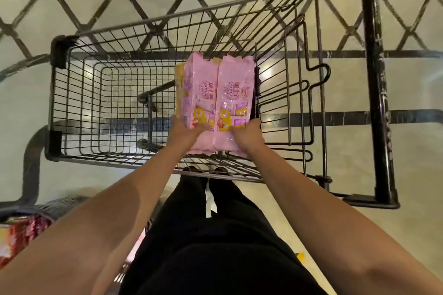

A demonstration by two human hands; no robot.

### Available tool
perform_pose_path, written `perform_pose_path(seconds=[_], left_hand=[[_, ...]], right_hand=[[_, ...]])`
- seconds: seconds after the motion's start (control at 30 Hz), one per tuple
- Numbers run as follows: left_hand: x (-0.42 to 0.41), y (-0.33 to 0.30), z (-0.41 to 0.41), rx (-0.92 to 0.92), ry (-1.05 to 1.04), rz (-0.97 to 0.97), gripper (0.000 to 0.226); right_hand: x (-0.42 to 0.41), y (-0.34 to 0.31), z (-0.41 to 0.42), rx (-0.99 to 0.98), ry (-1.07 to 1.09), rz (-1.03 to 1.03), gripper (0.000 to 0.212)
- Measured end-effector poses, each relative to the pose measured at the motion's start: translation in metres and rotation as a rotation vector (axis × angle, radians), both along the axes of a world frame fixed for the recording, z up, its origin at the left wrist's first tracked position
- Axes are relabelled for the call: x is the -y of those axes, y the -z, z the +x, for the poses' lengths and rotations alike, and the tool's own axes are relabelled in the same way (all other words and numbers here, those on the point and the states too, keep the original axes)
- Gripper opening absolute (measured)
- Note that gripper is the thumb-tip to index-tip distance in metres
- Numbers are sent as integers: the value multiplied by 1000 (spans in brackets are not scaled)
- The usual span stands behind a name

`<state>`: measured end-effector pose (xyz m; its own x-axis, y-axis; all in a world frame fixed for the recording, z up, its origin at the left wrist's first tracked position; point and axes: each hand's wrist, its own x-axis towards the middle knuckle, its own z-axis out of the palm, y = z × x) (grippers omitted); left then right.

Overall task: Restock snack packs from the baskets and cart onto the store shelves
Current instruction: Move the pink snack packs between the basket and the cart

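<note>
Your left hand [185, 133] and right hand [247, 135] clamp a bundle of pink packs [215, 100] over the cart [57, 93], above its near-right part. The cart looks otherwise emptied; shelving this bundle remains.

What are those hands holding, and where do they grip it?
Both hands, left and right, grip a bundle of pink snack packs at its near end, over the cart.

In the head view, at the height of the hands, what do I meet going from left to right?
Cart's left wall → left hand → pink packs → right hand → cart's right wall → black post.
</note>
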<state>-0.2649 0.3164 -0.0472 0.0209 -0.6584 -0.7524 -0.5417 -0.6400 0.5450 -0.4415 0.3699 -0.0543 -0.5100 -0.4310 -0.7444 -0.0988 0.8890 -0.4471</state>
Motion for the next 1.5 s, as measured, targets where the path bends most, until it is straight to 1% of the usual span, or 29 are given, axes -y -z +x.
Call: perform_pose_path(seconds=[0.07,0.1,0.17,0.2,0.27,0.3,0.43,0.53,0.57,0.63,0.67,0.7,0.77,0.8,0.83,0.87,0.93,0.97,1.0,1.1,1.23,1.37,1.5], left_hand=[[1,2,1,6,-2,13,80],[1,1,0,-1,-1,10,81],[2,9,0,-12,14,9,89],[3,8,-2,-21,22,8,89],[4,3,-5,-46,2,26,80],[5,0,-7,-66,-22,30,76],[4,-4,-11,-86,-79,20,66],[-1,-10,-15,-101,-129,29,59],[-3,-13,-17,-119,-146,20,64],[-5,-16,-20,-152,-178,21,92],[-7,-17,-20,-156,-180,15,99],[-8,-18,-19,-162,-177,8,100],[-9,-22,-17,-187,-198,6,99],[-9,-28,-17,-201,-207,11,102],[-9,-33,-17,-213,-204,10,104],[-9,-39,-17,-233,-205,10,102],[-11,-50,-15,-276,-211,-12,74],[-12,-52,-12,-287,-216,-20,64],[-13,-56,-9,-304,-236,-23,62],[-17,-70,7,-316,-294,-42,66],[-25,-92,38,-397,-436,-68,66],[-40,-117,79,-429,-561,-138,60],[-64,-131,126,-438,-683,-218,54]], right_hand=[[1,-5,2,74,65,-56,46],[-1,-4,1,105,100,-77,46],[-4,-2,-3,120,120,-90,55],[-6,0,-6,126,118,-101,62],[-11,14,-14,131,124,-131,75],[-12,16,-17,134,130,-152,76],[-8,-14,-15,180,183,-213,63],[-9,-21,-18,195,187,-259,64],[-8,-22,-20,207,183,-274,69],[-6,-25,-24,239,191,-274,80],[-5,-29,-26,251,187,-247,78],[-3,-29,-29,253,171,-230,68],[-1,-38,-33,255,116,-218,33],[-1,-41,-34,264,107,-221,25],[-1,-44,-36,281,119,-225,24],[-3,-50,-37,310,128,-239,27],[-6,-58,-39,341,137,-275,31],[-8,-62,-39,352,140,-295,32],[-11,-66,-39,355,127,-309,31],[-14,-85,-35,374,78,-339,28],[-11,-110,-22,409,-49,-377,25],[-1,-129,0,442,-159,-402,28],[14,-144,33,446,-273,-406,38]])
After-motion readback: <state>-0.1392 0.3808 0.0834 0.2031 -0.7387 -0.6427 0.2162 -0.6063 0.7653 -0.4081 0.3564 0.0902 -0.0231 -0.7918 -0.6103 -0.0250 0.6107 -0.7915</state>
